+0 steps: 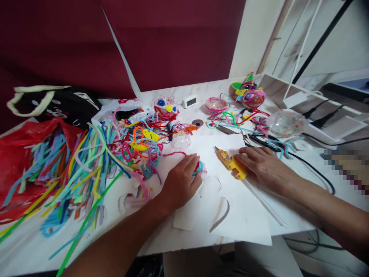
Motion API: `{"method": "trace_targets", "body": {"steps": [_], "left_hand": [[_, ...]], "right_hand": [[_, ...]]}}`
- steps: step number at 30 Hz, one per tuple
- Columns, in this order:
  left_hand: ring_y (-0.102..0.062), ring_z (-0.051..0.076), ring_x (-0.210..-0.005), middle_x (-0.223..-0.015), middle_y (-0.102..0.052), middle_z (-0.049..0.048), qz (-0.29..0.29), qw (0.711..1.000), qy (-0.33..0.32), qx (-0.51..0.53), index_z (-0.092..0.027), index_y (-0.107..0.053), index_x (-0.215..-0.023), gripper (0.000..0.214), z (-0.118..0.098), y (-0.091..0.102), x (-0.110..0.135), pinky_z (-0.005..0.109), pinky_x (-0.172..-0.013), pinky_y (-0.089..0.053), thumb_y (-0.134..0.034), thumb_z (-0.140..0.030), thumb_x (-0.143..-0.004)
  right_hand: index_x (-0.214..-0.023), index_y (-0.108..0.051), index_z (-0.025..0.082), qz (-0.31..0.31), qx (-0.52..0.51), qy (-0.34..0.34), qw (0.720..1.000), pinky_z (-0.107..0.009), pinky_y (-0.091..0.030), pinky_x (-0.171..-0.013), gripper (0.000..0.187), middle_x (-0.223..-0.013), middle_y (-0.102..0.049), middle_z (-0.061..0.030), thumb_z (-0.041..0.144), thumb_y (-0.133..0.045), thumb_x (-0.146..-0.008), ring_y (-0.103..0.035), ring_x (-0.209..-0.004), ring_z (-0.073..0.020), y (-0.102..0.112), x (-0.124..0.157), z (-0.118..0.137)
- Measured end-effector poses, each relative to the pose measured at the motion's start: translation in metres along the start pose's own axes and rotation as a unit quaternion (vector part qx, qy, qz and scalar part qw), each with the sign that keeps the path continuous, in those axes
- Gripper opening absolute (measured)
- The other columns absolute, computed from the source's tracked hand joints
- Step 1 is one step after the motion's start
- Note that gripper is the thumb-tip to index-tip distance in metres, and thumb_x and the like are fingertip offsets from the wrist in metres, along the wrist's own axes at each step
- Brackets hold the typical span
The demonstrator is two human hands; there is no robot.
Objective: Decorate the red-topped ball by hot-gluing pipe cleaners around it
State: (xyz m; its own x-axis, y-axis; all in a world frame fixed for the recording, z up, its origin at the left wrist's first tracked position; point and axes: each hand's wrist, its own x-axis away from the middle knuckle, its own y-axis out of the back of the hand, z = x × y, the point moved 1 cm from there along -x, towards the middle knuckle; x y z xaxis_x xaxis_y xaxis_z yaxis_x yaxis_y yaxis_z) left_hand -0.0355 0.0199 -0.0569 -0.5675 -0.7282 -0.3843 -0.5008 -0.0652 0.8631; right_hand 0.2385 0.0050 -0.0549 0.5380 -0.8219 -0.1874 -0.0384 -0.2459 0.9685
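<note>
My left hand point(183, 179) is closed around a small round piece wound in red and light blue point(199, 167), low over the white paper; my fingers hide much of it. My right hand point(263, 167) is on a yellow hot glue gun point(230, 163), its fingers bent over the side and handle. The gun's nozzle points away to the upper left. A long clear glue stick point(266, 206) trails out of its rear. Beneath both hands are sheets of white paper point(245, 215) with a curved cut-out. A clear plastic half shell point(181, 141) sits just beyond my left hand.
Many coloured pipe cleaners point(89, 165) spread at left beside a red plastic bag point(14, 165) and a black bag point(57, 105). Decorated balls point(165, 107), a small digital clock point(189, 101), scissors point(226, 130) and a clear shell point(286, 124) stand behind. A black cable point(317, 169) runs at right.
</note>
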Motion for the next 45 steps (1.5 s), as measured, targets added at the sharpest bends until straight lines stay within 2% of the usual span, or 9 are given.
{"method": "trace_targets", "body": {"steps": [4, 9, 11, 15, 20, 25, 34, 40, 45], "left_hand": [[-0.051, 0.025, -0.125, -0.133, -0.054, 0.0174, 0.004, 1.000, -0.004, -0.003, -0.005, -0.050, -0.128, 0.042, 0.000, 0.000, 0.000, 0.040, -0.106, -0.045, -0.045, -0.022, -0.090], [-0.050, 0.026, -0.125, -0.133, -0.053, 0.0183, 0.004, 1.000, -0.005, -0.010, -0.004, -0.050, -0.128, 0.044, -0.001, 0.001, 0.000, 0.041, -0.106, -0.045, -0.045, -0.022, -0.088], [-0.051, 0.026, -0.125, -0.133, -0.053, 0.0186, 0.004, 1.000, -0.004, -0.009, -0.003, -0.050, -0.128, 0.045, -0.002, 0.000, 0.000, 0.040, -0.107, -0.045, -0.045, -0.022, -0.087], [-0.051, 0.027, -0.125, -0.134, -0.052, 0.0199, 0.004, 1.000, -0.003, -0.012, -0.002, -0.050, -0.128, 0.047, -0.002, 0.000, 0.000, 0.040, -0.107, -0.045, -0.046, -0.023, -0.086], [-0.050, 0.028, -0.126, -0.135, -0.051, 0.0210, 0.002, 1.000, -0.004, -0.021, -0.001, -0.049, -0.129, 0.048, -0.002, -0.001, 0.001, 0.041, -0.107, -0.045, -0.045, -0.024, -0.087], [-0.050, 0.027, -0.126, -0.135, -0.051, 0.0207, -0.001, 1.000, -0.004, -0.025, -0.001, -0.048, -0.129, 0.047, -0.003, -0.001, 0.000, 0.040, -0.107, -0.045, -0.044, -0.023, -0.088], [-0.049, 0.027, -0.127, -0.136, -0.050, 0.0218, -0.002, 1.000, -0.007, -0.024, -0.001, -0.048, -0.129, 0.046, -0.003, -0.002, 0.000, 0.041, -0.107, -0.045, -0.045, -0.022, -0.088], [-0.048, 0.027, -0.127, -0.137, -0.049, 0.0209, 0.001, 1.000, -0.006, -0.023, -0.003, -0.046, -0.130, 0.047, -0.002, -0.002, 0.001, 0.042, -0.106, -0.046, -0.045, -0.022, -0.087], [-0.048, 0.028, -0.128, -0.137, -0.049, 0.0217, 0.003, 1.000, -0.008, -0.022, -0.002, -0.045, -0.130, 0.049, -0.002, -0.001, 0.001, 0.041, -0.107, -0.044, -0.045, -0.022, -0.086]], "right_hand": [[-0.109, -0.061, 0.012, 0.009, -0.051, 0.005, 0.999, -0.038, -0.049, -0.076, 0.029, -0.110, -0.057, -0.0163, 0.021, -0.050, -0.084, -0.060, -0.087, -0.0251, 0.000, -0.011, 0.000], [-0.111, -0.055, 0.009, -0.002, -0.127, -0.003, 0.992, -0.039, -0.049, -0.085, 0.034, -0.114, -0.056, -0.0175, 0.015, -0.051, -0.078, -0.059, -0.096, -0.0263, 0.017, -0.011, -0.001], [-0.112, -0.052, 0.012, -0.015, -0.188, -0.012, 0.982, -0.036, -0.051, -0.083, 0.035, -0.112, -0.057, -0.0148, 0.014, -0.051, -0.077, -0.060, -0.096, -0.0243, 0.027, -0.007, -0.002], [-0.114, -0.050, 0.024, -0.019, -0.318, -0.010, 0.948, -0.031, -0.052, -0.069, 0.034, -0.106, -0.061, -0.0060, 0.027, -0.053, -0.081, -0.063, -0.089, -0.0213, 0.040, 0.003, -0.002], [-0.116, -0.048, 0.033, 0.044, -0.396, 0.001, 0.917, -0.029, -0.051, -0.066, 0.029, -0.104, -0.062, -0.0007, 0.034, -0.045, -0.088, -0.064, -0.083, -0.0186, 0.039, 0.009, 0.006], [-0.117, -0.046, 0.032, 0.072, -0.420, -0.001, 0.905, -0.029, -0.050, -0.062, 0.028, -0.100, -0.060, -0.0008, 0.037, -0.040, -0.090, -0.063, -0.079, -0.0179, 0.034, 0.011, 0.010], [-0.116, -0.049, 0.031, 0.055, -0.460, -0.008, 0.886, -0.029, -0.049, -0.061, 0.028, -0.100, -0.060, -0.0023, 0.037, -0.044, -0.088, -0.062, -0.078, -0.0185, 0.031, 0.004, 0.017], [-0.114, -0.053, 0.029, 0.067, -0.484, -0.023, 0.872, -0.032, -0.049, -0.070, 0.029, -0.105, -0.060, -0.0046, 0.038, -0.046, -0.088, -0.061, -0.090, -0.0225, 0.029, 0.003, 0.019], [-0.117, -0.052, 0.031, 0.074, -0.481, -0.032, 0.873, -0.032, -0.050, -0.073, 0.030, -0.110, -0.060, -0.0035, 0.037, -0.047, -0.088, -0.061, -0.096, -0.0233, 0.027, 0.003, 0.019]]}}
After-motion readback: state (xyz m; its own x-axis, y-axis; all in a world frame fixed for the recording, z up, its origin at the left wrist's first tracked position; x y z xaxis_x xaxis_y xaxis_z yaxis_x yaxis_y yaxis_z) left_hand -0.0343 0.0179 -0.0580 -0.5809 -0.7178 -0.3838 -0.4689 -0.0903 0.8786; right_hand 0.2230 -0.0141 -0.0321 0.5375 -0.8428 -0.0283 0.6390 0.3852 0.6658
